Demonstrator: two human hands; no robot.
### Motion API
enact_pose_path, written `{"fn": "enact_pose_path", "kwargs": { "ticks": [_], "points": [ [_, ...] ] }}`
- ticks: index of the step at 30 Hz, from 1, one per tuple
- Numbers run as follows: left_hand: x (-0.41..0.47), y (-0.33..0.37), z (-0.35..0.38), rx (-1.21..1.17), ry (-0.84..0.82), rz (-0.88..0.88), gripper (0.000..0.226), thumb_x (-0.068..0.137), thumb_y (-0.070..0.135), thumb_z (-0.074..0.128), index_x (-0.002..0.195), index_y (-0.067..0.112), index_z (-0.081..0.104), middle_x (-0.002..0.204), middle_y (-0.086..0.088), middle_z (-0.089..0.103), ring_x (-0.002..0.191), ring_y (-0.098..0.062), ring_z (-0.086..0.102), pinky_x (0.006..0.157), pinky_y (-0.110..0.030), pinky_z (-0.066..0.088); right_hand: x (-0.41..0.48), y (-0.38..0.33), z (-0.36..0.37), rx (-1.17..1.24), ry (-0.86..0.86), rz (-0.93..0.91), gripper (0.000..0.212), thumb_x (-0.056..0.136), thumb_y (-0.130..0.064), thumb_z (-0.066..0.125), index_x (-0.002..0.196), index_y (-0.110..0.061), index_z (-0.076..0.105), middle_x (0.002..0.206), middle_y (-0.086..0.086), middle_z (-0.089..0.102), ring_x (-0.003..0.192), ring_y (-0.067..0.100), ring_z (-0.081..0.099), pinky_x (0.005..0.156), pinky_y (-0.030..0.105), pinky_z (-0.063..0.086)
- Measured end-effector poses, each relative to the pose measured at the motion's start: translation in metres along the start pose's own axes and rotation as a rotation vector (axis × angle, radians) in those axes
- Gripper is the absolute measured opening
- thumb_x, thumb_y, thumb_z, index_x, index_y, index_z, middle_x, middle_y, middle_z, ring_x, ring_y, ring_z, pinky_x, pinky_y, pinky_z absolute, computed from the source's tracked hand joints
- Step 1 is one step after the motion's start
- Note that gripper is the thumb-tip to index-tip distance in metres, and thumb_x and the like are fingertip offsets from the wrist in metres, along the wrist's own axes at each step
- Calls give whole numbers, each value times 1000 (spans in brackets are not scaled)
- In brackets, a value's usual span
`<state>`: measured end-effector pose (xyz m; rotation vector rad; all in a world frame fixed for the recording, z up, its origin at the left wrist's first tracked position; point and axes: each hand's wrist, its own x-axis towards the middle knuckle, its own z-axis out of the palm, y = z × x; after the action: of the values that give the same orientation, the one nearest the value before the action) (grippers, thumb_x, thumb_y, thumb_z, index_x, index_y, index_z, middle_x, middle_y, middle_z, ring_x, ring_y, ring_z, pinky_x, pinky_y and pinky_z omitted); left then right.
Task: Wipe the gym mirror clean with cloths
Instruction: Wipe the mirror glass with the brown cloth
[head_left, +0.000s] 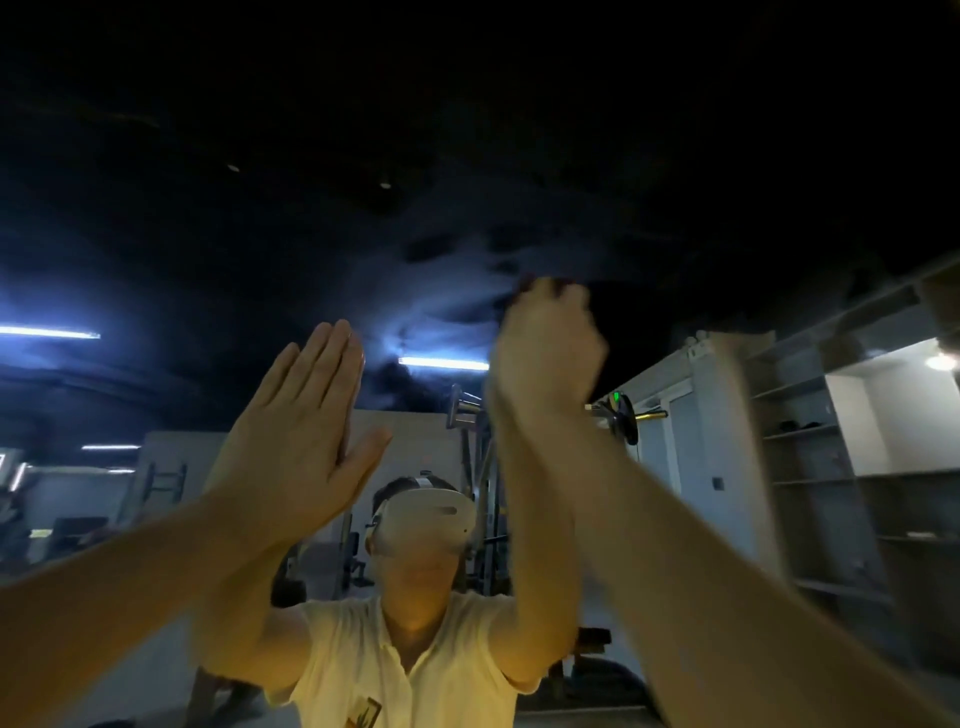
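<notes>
The gym mirror (322, 171) fills the view and reflects me and the dark room. My left hand (296, 436) lies flat on the glass, fingers straight and together, meeting its own reflection. My right hand (545, 353) is raised higher and to the right, curled into a fist and blurred. A small dark red bit of cloth (525, 285) peeks out above its fingers; the rest of the cloth is hidden inside the fist. Hazy smears (457, 296) spread over the glass left of and above that hand.
In the reflection, a weight machine (467, 415) stands behind me and tube lights (441, 362) glow on the dark ceiling. Grey shelving (810, 467) runs along the right side. The room is dim.
</notes>
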<state>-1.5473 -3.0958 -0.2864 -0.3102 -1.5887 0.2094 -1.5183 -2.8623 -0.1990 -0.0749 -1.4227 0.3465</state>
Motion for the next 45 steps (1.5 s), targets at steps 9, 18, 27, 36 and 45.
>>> {"fn": "enact_pose_path", "kwargs": {
  "ticks": [9,18,27,36,45],
  "points": [
    [-2,-1,-6,-78,-28,10,89,102,68,19,164,6,4,173,-12,0,161,-22,-2,130,-45,7,-59,-3,-17,6,-237,-682,48,96,-27,61,140,-17,44,127,11,51,95,20,60,69,31,46],
    [0,14,-7,-40,-76,-94,90,101,70,7,164,6,-3,173,-13,-5,160,-25,-6,130,-49,5,16,101,-26,-78,-95,76,32,103,-22,49,133,-10,53,122,19,55,95,36,64,69,37,43],
    [-18,-46,-34,27,-162,131,71,107,53,12,162,10,18,170,-14,22,158,-27,16,129,-43,10,-108,-38,-12,192,-291,-304,49,99,-35,55,142,-15,43,126,11,53,99,20,62,84,35,57],
    [-58,-120,-42,35,-129,-99,83,104,63,17,162,3,23,169,-16,20,157,-31,19,129,-31,-5,-62,-8,-18,-12,-319,-591,38,101,-36,53,137,-26,44,114,6,50,78,9,51,64,25,46],
    [-60,-114,-10,-5,-32,-115,86,104,64,19,164,4,5,173,-14,2,161,-26,0,130,-48,6,-46,-108,20,91,18,-96,32,97,-31,45,124,-21,60,117,10,55,98,24,56,86,38,51]
  ]
}}
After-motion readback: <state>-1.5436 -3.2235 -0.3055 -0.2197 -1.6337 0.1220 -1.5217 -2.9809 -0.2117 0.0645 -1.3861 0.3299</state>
